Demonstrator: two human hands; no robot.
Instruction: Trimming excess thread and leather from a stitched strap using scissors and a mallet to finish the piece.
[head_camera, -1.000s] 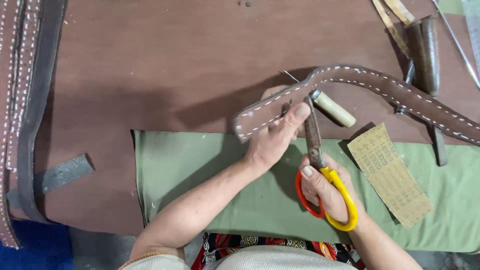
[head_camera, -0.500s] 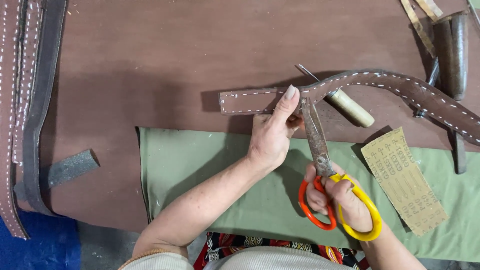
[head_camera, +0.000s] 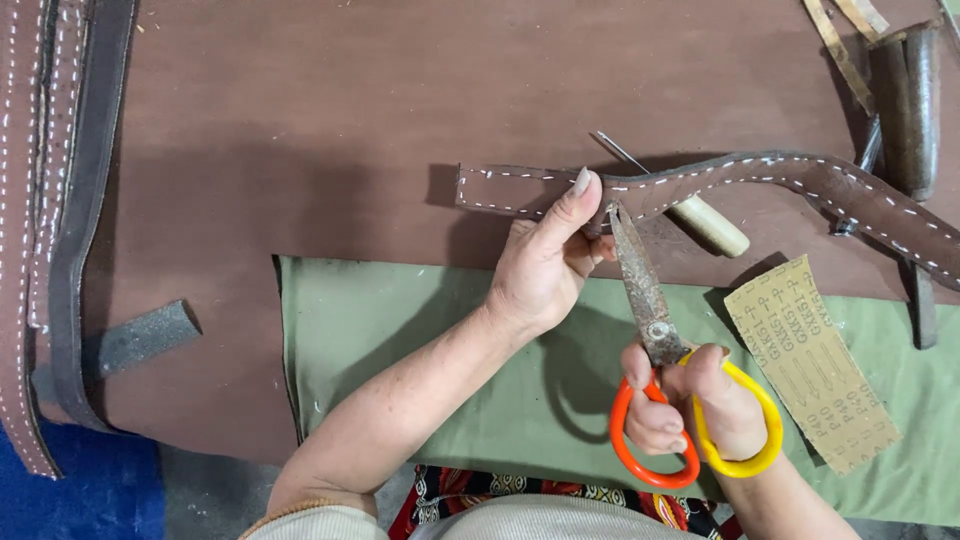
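My left hand (head_camera: 545, 265) pinches a long brown leather strap (head_camera: 760, 180) with white stitching, thumb on top near its left end. My right hand (head_camera: 690, 410) grips rusty scissors (head_camera: 645, 300) with one orange and one yellow handle loop. The closed blade tips point up and touch the strap's lower edge just right of my left thumb. The strap curves away to the right over the brown leather sheet (head_camera: 350, 120).
An awl with a pale wooden handle (head_camera: 710, 225) lies under the strap. A strip of tan sandpaper (head_camera: 815, 365) rests on the green cloth (head_camera: 400, 330). Dark tools (head_camera: 905, 110) sit far right, stitched straps (head_camera: 40, 200) far left, a grey block (head_camera: 145, 335) lower left.
The strap has slid left through my left hand and now lies flatter. The scissors have moved right and up, their tips now at the strap's edge.
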